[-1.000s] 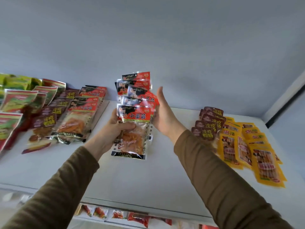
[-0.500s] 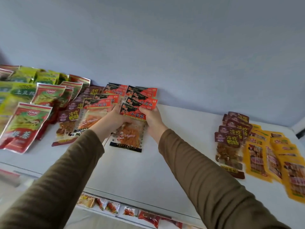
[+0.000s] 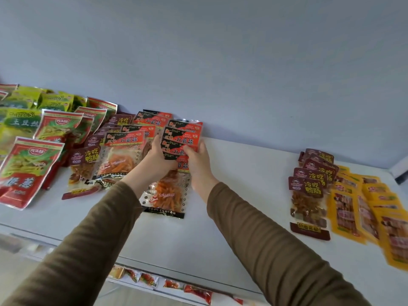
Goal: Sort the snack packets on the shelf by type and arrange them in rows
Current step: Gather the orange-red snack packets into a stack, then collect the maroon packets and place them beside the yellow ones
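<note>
white shelf (image 3: 231, 217): both hands' fingers (image 3: 194, 151) clasp fanned red-black packets (image 3: 183, 140).

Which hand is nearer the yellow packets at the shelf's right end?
Right. The right hand holds the red-and-black packet stack's right edge, facing the yellow packets; the left hand grips its far side.

My red-black packets (image 3: 181, 140), fanned stack, lie mid-shelf (image 3: 242, 195); green (image 3: 19, 120), maroon (image 3: 85, 168) left; yellow (image 3: 375, 208) right.
</note>
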Demonstrator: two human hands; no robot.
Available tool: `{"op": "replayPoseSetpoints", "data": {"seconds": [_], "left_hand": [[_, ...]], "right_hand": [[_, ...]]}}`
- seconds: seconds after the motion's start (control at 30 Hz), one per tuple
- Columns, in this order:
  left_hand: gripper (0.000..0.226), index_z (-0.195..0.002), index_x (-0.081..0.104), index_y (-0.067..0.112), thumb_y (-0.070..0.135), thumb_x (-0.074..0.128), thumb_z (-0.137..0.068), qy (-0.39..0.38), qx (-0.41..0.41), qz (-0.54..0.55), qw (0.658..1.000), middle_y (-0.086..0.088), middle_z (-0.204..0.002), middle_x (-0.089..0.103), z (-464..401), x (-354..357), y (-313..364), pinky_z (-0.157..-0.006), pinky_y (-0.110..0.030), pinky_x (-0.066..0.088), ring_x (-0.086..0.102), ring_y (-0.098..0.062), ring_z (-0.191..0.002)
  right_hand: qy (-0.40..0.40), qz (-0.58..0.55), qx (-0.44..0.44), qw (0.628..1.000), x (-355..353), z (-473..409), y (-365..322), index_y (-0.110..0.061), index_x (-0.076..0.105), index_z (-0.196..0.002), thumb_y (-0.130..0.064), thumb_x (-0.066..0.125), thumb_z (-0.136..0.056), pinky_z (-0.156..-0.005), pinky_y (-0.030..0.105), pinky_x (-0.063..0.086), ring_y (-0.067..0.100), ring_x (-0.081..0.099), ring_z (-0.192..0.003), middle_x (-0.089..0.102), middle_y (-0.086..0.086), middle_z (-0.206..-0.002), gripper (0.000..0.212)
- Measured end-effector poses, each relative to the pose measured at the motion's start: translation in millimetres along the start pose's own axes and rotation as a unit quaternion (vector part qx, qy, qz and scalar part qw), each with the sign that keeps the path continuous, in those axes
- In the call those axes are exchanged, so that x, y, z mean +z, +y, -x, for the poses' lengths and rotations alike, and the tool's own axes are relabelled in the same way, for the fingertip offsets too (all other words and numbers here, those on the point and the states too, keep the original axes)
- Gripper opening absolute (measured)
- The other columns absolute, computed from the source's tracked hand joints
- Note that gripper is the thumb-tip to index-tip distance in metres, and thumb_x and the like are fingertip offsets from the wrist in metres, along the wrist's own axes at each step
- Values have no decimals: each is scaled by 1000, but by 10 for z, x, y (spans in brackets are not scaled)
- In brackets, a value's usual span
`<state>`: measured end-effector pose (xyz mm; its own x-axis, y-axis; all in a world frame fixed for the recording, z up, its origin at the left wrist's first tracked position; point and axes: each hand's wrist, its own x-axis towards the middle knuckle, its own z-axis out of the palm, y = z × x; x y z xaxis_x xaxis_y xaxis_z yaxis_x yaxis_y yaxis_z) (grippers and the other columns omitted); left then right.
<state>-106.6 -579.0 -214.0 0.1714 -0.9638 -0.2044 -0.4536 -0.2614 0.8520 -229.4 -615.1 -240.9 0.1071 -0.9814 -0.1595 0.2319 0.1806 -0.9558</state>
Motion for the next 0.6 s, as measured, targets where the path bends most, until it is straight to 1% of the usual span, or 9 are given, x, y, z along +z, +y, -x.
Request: {"op": "replayPoseSetpoints", "data": {"seconds": [0.07, 0.13, 0.2, 0.27, 0.3, 0.37, 0.43, 0.53, 0.6], "left_hand": [[105, -162, 0, 26, 9, 72, -87, 11, 6, -52, 999, -12, -146, 47, 17, -20, 16, -103, -49, 50, 49, -34, -135], [108, -163, -4, 28, 13, 72, -88, 39, 10, -128, 991, -14, -165, 18, 44, -15, 15, -120, -59, 26, 19, -40, -151], [106, -163, -4, 29, 17, 71, -90, 73, 23, -157, 985, -13, -167, 10, 89, -11, 38, -121, -60, 18, 11, -41, -152], [100, -163, 0, 28, 20, 70, -91, 101, 49, -160, 981, -12, -165, 13, 141, -6, 70, -120, -61, 20, 14, -41, -150], [98, -163, 2, 27, 20, 69, -91, 108, 68, -161, 979, -11, -165, 14, 168, 2, 95, -120, -61, 20, 15, -40, -150], [95, -163, 6, 26, 22, 69, -92, 110, 109, -164, 974, -10, -165, 15, 213, 68, 174, -120, -59, 19, 13, -38, -151], [92, -162, 12, 25, 21, 69, -91, 93, 139, -157, 973, -8, -165, 17, 263, 215, 284, -120, -54, 19, 13, -33, -151], [88, -162, 20, 23, 25, 72, -91, 36, 177, -153, 972, -8, -165, 19, 348, 538, 467, -121, -48, 17, 13, -29, -152], [86, -161, 23, 21, 27, 73, -92, -3, 213, -155, 965, -9, -164, 22, 415, 802, 577, -122, -46, 17, 15, -29, -152]], "right_hand": [[1, 14, -5, 1000, 2, 18, -4, -21, 55, -127, -12, 55, -99, -92, 37, 55, 16, 67, -108, 71, 0, -115, 29], [1, 17, -11, 1000, -26, 37, -29, -21, 55, -125, -14, 54, -101, -90, 37, 57, 18, 68, -108, 71, 2, -116, 25], [-14, 12, -5, 1000, -77, 86, -60, -20, 54, -127, -16, 53, -103, -83, 31, 57, 16, 69, -107, 71, 2, -116, 25], [-21, 26, -4, 999, -151, 179, -108, -21, 48, -139, -18, 52, -104, -78, 20, 54, 1, 67, -105, 67, -10, -117, 36], [-16, 49, -13, 999, -204, 237, -139, -21, 41, -148, -19, 53, -104, -81, 15, 49, -7, 61, -107, 59, -17, -122, 46], [9, 119, -52, 991, -355, 355, -228, -23, 35, -155, -22, 55, -102, -94, 14, 38, -3, 45, -124, 46, -17, -136, 57], [46, 186, -112, 975, -575, 495, -322, -23, 41, -152, -20, 57, -100, -104, 19, 32, 5, 37, -139, 44, -10, -152, 54], [106, 263, -191, 940, -1016, 753, -449, -19, 49, -144, -19, 59, -99, -110, 19, 29, 10, 37, -141, 47, -4, -151, 46], [140, 317, -222, 911, -1342, 945, -533, -20, 53, -140, -20, 58, -100, -107, 15, 28, 10, 39, -138, 50, -5, -146, 41]]}}
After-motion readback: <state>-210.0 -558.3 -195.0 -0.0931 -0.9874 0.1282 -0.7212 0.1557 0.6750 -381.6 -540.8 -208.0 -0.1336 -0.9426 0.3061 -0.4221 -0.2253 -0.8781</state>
